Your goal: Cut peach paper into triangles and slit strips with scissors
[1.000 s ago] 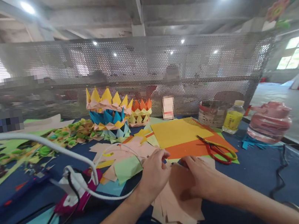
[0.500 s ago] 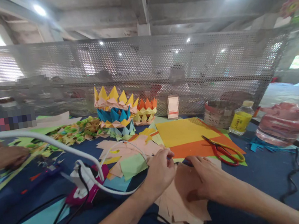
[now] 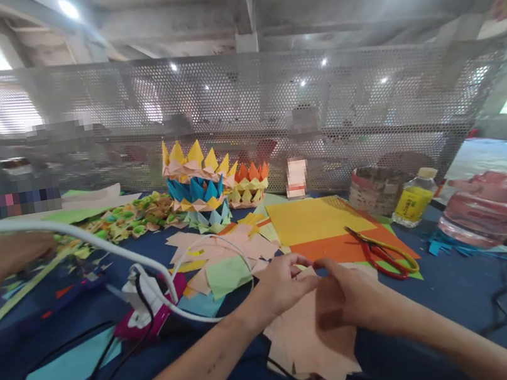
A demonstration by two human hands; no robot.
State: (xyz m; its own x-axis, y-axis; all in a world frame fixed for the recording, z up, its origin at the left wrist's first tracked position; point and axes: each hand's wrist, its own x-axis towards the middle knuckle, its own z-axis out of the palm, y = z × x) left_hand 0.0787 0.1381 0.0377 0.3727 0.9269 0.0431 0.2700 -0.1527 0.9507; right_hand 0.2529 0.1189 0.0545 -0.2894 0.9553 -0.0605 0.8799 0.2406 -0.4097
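Note:
A pile of peach paper pieces (image 3: pixel 300 342) with pointed, jagged edges lies on the dark blue cloth in front of me. My left hand (image 3: pixel 284 284) is at the pile's upper left, its thumb and index finger apart and pointing right. At the upper right, my right hand (image 3: pixel 357 292) curves over the pile, thumb and fingers spread, and casts a shadow on the paper. Both hands' fingertips come close together at the top edge. Scissors (image 3: pixel 387 256) with red and yellow handles lie on orange and yellow sheets (image 3: pixel 317 218) beyond my right hand.
Folded-paper crowns (image 3: pixel 199 188) stand at the back beside paper scraps (image 3: pixel 131 218). A white cable (image 3: pixel 74 232) arches over a magenta power strip (image 3: pixel 135 322) at left. A yellow-labelled bottle (image 3: pixel 412 201) and pink jug (image 3: pixel 487 206) stand right. Another person's hand (image 3: pixel 15 251) reaches in from the left.
My left hand has moved slightly right, its curled fingers loosening and its thumb stretching out. My right hand's fingers have arched more. The whole view has shifted a little.

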